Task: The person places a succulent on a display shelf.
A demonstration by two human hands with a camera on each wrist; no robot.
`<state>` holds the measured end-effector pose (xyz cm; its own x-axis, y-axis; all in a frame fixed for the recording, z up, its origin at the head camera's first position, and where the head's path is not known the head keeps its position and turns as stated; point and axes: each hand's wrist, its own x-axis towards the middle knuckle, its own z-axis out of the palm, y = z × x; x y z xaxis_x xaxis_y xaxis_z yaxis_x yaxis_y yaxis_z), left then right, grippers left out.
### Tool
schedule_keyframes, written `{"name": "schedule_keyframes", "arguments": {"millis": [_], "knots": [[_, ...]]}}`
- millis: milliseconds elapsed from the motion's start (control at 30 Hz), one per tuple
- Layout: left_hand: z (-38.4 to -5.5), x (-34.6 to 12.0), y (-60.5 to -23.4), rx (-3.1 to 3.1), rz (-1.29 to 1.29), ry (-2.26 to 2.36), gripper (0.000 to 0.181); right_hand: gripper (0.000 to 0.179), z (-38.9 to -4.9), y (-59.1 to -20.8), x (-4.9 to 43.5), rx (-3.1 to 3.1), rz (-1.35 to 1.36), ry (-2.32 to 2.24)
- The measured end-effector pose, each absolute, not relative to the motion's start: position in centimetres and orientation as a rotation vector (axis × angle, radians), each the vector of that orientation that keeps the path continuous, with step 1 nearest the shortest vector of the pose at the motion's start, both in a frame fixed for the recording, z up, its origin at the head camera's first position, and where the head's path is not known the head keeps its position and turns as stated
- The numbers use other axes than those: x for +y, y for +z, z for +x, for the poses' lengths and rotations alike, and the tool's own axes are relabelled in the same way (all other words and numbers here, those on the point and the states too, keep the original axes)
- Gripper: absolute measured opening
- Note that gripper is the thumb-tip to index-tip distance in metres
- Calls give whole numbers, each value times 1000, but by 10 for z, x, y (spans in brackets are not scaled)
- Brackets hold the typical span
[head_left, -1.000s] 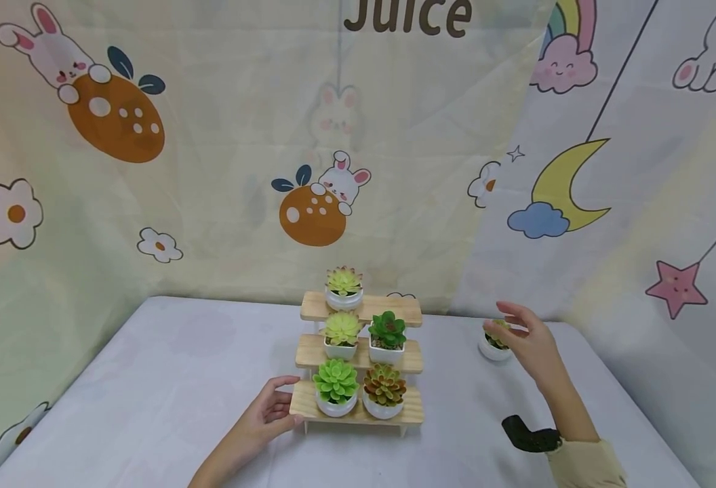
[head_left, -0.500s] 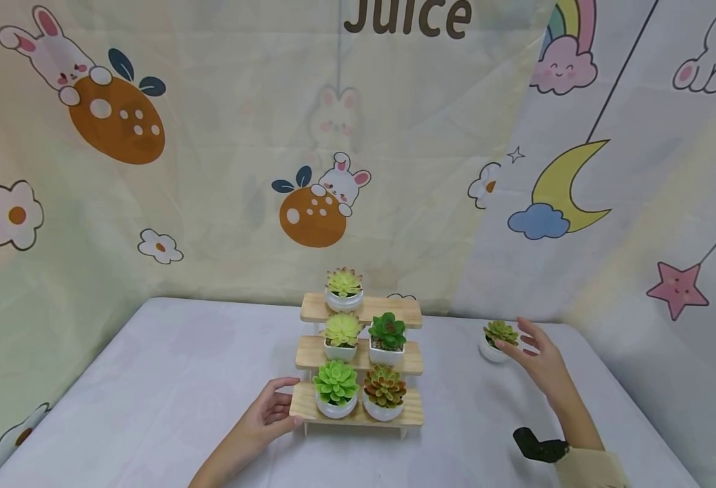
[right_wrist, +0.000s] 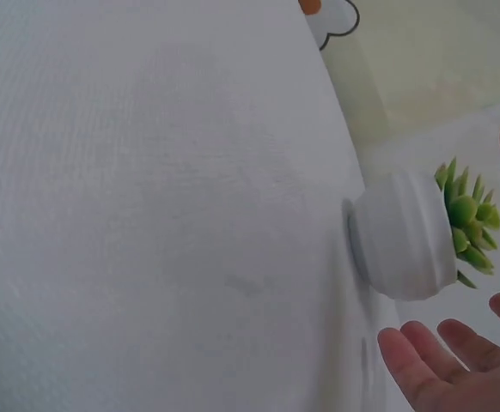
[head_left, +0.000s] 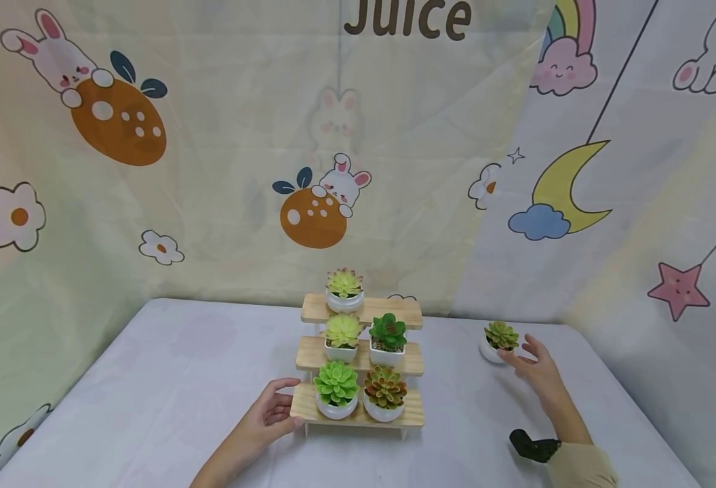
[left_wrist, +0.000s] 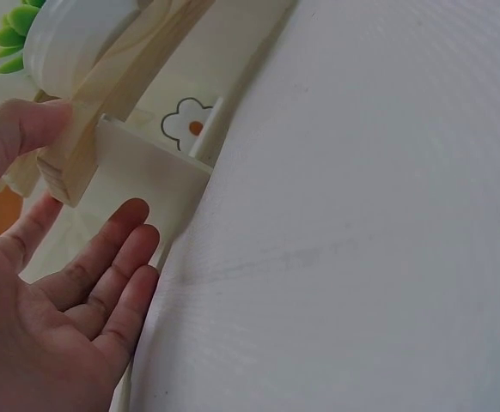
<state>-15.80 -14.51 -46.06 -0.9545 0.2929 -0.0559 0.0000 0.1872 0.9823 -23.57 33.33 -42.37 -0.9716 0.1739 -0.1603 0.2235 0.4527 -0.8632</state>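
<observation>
My left hand (head_left: 264, 413) grips the left end of the lowest board of a three-tier wooden plant stand (head_left: 417, 407). In the left wrist view the thumb lies on top of the board (left_wrist: 117, 77) and the index finger sits at its end; the other fingers are spread beside the white support. At the back right, a small potted succulent (head_left: 501, 335) stands upright on the table. Beside it is my right hand (head_left: 544, 379), fingers apart. The right wrist view has those fingers (right_wrist: 435, 360) around the white pot (right_wrist: 405, 236), with a gap showing between.
Several potted succulents stand on the tiers: one yellow-green with pink tips (head_left: 344, 282) on top, a pale one (head_left: 342, 330) and a dark green one (head_left: 387, 332) in the middle, a bright green one (head_left: 336, 384) and a reddish-brown one (head_left: 385, 388) below. A printed cloth (head_left: 230, 169) hangs behind the white table (head_left: 181, 379).
My right hand has moved down and to the right from in front of the succulent, which is now mostly uncovered. The left hand keeps its place on the stand.
</observation>
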Motion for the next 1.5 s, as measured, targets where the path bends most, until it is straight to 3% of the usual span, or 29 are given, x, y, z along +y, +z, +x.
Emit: {"name": "schedule_keyframes", "arguments": {"millis": [600, 933, 1500], "knots": [[-158, -145, -461, 2224, 284, 1847, 65, 101, -257, -442, 337, 2571, 441, -1579], [-159, -145, -462, 2221, 289, 1854, 65, 95, -264, -449, 341, 2623, 432, -1512], [-158, -145, -461, 2223, 286, 1841, 65, 98, -265, -447, 337, 2653, 443, -1445]]}}
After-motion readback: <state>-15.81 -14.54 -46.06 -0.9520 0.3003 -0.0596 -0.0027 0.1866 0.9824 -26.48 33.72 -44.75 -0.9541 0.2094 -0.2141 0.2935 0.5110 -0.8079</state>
